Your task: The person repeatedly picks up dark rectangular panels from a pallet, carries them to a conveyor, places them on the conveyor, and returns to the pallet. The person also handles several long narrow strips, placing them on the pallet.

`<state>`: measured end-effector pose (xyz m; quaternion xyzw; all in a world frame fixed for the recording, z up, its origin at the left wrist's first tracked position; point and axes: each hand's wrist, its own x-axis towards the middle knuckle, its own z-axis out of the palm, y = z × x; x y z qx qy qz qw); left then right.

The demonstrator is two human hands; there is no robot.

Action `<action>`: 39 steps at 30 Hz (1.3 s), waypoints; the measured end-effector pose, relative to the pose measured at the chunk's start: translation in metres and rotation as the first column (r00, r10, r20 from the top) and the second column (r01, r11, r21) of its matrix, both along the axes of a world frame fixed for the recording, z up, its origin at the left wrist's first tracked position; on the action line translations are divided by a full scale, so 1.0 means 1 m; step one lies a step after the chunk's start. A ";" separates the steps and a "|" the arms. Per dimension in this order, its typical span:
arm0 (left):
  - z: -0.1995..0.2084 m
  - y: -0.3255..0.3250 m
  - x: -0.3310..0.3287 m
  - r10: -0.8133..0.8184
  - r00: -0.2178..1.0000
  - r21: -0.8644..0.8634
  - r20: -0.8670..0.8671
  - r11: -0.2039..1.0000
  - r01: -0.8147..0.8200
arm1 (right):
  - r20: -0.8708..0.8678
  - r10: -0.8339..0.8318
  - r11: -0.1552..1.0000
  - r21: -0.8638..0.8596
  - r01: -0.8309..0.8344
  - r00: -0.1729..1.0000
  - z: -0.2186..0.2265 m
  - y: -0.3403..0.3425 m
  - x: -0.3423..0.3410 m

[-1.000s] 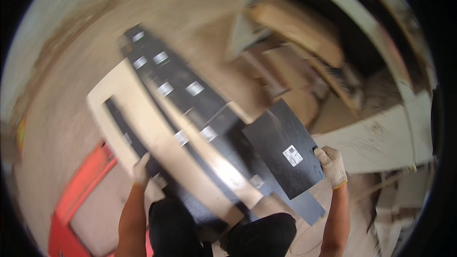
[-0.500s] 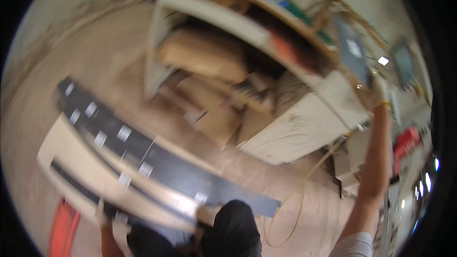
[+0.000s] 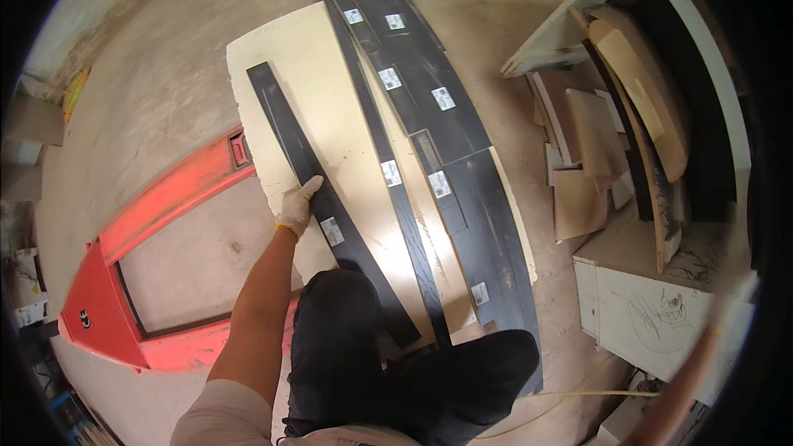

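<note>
My left hand (image 3: 299, 205), in a pale work glove, grips the edge of a narrow black board (image 3: 291, 135), its thumb on the top face. A white label is stuck on the board beside the hand. The board lies slanted across a large pale sheet (image 3: 307, 58), its near end beside my knees. To its right lie a longer, thinner black strip (image 3: 361, 87) and a row of wider dark boards (image 3: 462, 116) with several white labels. At the far right, my gloved right hand (image 3: 732, 285) is smeared by motion next to the bench; its fingers do not show clearly.
A red pallet jack (image 3: 157, 206) stands on the floor at left, against the sheet. On the right are a bench frame (image 3: 706, 41), leaning wooden offcuts (image 3: 591, 153) and a white box-like cabinet (image 3: 644, 297) with scribbles. A yellowish hose (image 3: 570, 393) crosses the floor at lower right.
My view has swung left and down toward the boards. My left hand remains at the narrow black board. The right hand was up by the bench top and now blurs beside the cabinet.
</note>
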<state>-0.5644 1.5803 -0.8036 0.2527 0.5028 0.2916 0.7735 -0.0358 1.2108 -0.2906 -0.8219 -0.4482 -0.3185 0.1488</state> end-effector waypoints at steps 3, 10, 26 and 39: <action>0.011 0.001 0.003 -0.020 1.000 0.003 -0.017 1.000 0.020 | -0.061 0.236 0.917 -0.318 -0.243 0.970 -0.185 0.119 -0.053; 0.014 0.002 0.001 -0.025 0.995 -0.018 -0.101 1.000 0.023 | -0.540 -0.290 0.940 -0.318 0.127 0.790 -0.473 0.313 -0.071; -0.014 0.012 -0.019 -0.105 0.977 0.040 -0.185 0.993 0.114 | -0.791 -0.412 0.894 -0.447 0.032 0.453 -0.280 0.106 -0.084; 0.286 -0.068 0.026 -0.157 0.987 0.136 -0.015 0.978 0.158 | -0.599 -0.554 0.734 -0.022 0.679 0.579 0.290 -0.205 -0.086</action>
